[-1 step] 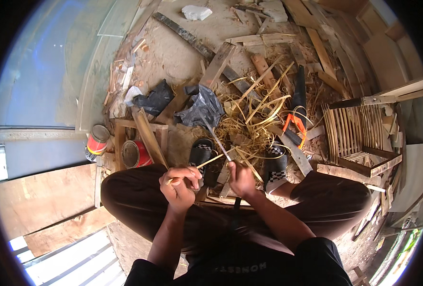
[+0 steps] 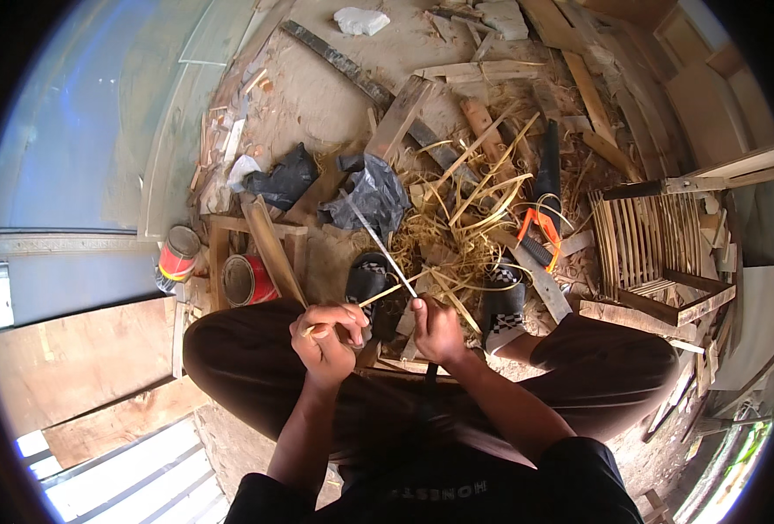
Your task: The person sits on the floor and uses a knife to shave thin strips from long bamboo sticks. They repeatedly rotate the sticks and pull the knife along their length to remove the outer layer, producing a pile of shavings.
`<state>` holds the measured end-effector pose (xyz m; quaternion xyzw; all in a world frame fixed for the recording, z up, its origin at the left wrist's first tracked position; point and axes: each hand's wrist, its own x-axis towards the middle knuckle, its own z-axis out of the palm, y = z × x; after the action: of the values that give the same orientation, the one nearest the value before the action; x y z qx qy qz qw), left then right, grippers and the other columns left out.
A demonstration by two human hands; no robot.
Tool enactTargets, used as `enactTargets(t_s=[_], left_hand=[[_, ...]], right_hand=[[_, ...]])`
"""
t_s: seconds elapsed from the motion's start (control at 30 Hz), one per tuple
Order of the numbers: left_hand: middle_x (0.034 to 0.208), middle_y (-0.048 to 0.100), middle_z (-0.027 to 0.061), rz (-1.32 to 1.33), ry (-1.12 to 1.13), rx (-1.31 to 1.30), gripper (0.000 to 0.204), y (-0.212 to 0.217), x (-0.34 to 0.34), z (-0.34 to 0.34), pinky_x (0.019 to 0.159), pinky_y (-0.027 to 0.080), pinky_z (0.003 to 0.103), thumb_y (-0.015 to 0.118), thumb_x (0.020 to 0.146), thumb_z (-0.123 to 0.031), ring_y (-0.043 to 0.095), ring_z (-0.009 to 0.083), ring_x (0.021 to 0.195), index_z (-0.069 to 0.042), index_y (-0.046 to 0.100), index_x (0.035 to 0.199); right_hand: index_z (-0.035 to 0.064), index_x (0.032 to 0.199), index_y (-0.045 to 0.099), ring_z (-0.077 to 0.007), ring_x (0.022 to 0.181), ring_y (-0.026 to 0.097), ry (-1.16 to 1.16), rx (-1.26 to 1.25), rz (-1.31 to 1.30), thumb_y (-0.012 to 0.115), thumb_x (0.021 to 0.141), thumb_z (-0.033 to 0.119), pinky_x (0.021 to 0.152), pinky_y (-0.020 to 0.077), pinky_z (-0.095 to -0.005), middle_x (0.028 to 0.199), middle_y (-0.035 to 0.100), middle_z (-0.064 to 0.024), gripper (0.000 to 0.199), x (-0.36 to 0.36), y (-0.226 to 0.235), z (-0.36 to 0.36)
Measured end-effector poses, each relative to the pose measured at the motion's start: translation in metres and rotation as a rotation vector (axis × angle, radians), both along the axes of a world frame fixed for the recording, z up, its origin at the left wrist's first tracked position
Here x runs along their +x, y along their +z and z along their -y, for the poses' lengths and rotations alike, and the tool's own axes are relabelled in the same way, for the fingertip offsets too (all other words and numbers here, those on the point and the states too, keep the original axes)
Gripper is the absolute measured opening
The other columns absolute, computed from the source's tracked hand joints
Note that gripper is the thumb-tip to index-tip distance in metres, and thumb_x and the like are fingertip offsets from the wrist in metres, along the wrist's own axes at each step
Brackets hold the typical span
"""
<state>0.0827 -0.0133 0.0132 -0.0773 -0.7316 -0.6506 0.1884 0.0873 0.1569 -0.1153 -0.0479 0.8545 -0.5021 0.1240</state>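
My left hand (image 2: pixel 327 339) is closed around a thin, pale bamboo strip (image 2: pixel 382 293), whose cut end pokes out beside the thumb. The rest of the strip slants up and right toward the other hand. In my right hand (image 2: pixel 439 330) is a knife (image 2: pixel 385 249) with a long, narrow, shiny blade; its handle is hidden in the fist. The blade points up and left, over a crumpled black plastic bag (image 2: pixel 378 196). Blade and strip come close together just ahead of the right thumb; whether they touch I cannot tell.
Curly shavings (image 2: pixel 457 223) are heaped between my feet. A handsaw (image 2: pixel 541 227) with an orange-and-black handle lies right of them. Farther right stands a slatted wooden frame (image 2: pixel 657 253). Red cans (image 2: pixel 245 281) and wood offcuts (image 2: pixel 273 249) are on the left.
The knife blade has swung left, its tip now farther over the black bag. My right hand has turned slightly; the left hand and strip look nearly the same.
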Motion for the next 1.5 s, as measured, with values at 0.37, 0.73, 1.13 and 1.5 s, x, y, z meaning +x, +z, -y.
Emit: enactTargets(t_s=[0.37, 0.73, 1.13, 1.5], left_hand=[[0.070, 0.063, 0.0139, -0.016, -0.019, -0.023, 0.042, 0.001, -0.006, -0.008, 0.049, 0.047, 0.026, 0.041, 0.108, -0.034, 0.058, 0.0149, 0.052, 0.000, 0.054, 0.090], [0.072, 0.060, 0.0218, -0.074, 0.024, -0.069, 0.047, -0.009, -0.003, -0.009, 0.043, 0.040, 0.024, 0.032, 0.110, -0.038, 0.052, 0.0163, 0.048, 0.004, 0.048, 0.097], [0.076, 0.065, 0.0183, -0.027, 0.085, 0.004, 0.039, -0.004, -0.008, -0.007, 0.045, 0.041, 0.023, 0.035, 0.110, -0.028, 0.057, 0.0126, 0.051, 0.003, 0.054, 0.095], [0.081, 0.067, 0.0146, -0.002, 0.091, 0.048, 0.037, -0.004, -0.004, -0.007, 0.048, 0.045, 0.023, 0.036, 0.110, -0.023, 0.056, 0.0100, 0.051, 0.003, 0.056, 0.093]], right_hand=[[-0.0005, 0.101, 0.063, -0.0510, 0.080, 0.065, -0.110, 0.209, 0.270, 0.040, 0.104, 0.030, 0.071, 0.0529, -0.0569, 0.084, 0.065, -0.0325, 0.038, 0.006, -0.084, -0.018], [-0.0014, 0.104, 0.062, -0.0502, 0.088, 0.065, -0.101, 0.193, 0.258, 0.038, 0.105, 0.031, 0.075, 0.0503, -0.0603, 0.089, 0.066, -0.0333, 0.040, 0.011, -0.111, -0.023], [0.0005, 0.115, 0.061, -0.0484, 0.098, 0.065, -0.051, 0.371, 0.440, 0.027, 0.107, 0.041, 0.086, 0.0530, -0.0573, 0.101, 0.067, -0.0299, 0.053, 0.003, -0.103, -0.030], [0.0043, 0.121, 0.060, -0.0484, 0.106, 0.063, 0.002, 0.508, 0.536, 0.025, 0.107, 0.044, 0.091, 0.0510, -0.0589, 0.111, 0.066, -0.0299, 0.055, 0.009, -0.123, -0.041]])
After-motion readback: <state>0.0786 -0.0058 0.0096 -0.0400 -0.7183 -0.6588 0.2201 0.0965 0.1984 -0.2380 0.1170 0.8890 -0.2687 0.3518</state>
